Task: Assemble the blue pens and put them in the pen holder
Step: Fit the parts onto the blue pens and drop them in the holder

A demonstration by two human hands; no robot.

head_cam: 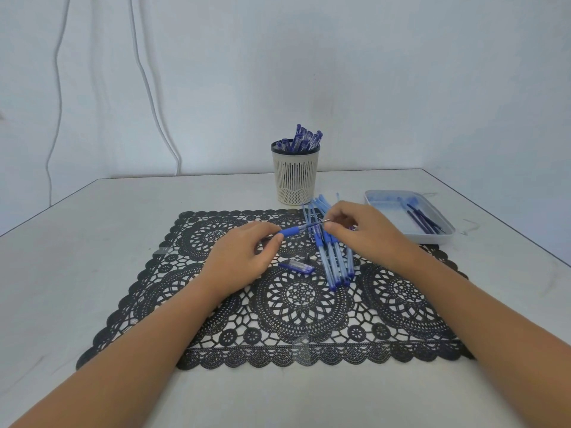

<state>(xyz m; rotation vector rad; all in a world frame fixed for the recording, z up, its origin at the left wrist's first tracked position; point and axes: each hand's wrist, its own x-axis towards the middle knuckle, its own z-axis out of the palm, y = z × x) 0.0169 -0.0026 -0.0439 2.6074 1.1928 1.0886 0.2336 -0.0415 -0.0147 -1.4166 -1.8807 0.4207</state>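
My left hand point(247, 251) grips a blue pen barrel point(290, 232) by its rubber grip, the barrel pointing right. My right hand point(358, 230) pinches the thin refill point(318, 224) at the barrel's right end. Beneath my right hand lies a pile of several translucent blue pen barrels point(332, 261) on the black lace mat point(296, 304). A blue pen cap point(298, 267) and a small dark tip piece point(308, 256) lie on the mat between my hands. The cream slotted pen holder point(296, 177) stands behind, holding several capped blue pens point(301, 140).
A pale grey tray point(411, 217) with a few dark refills sits at the right of the white table point(92, 242). White cables point(148, 88) hang down the wall at the back left. The table's edges run close on the left and right.
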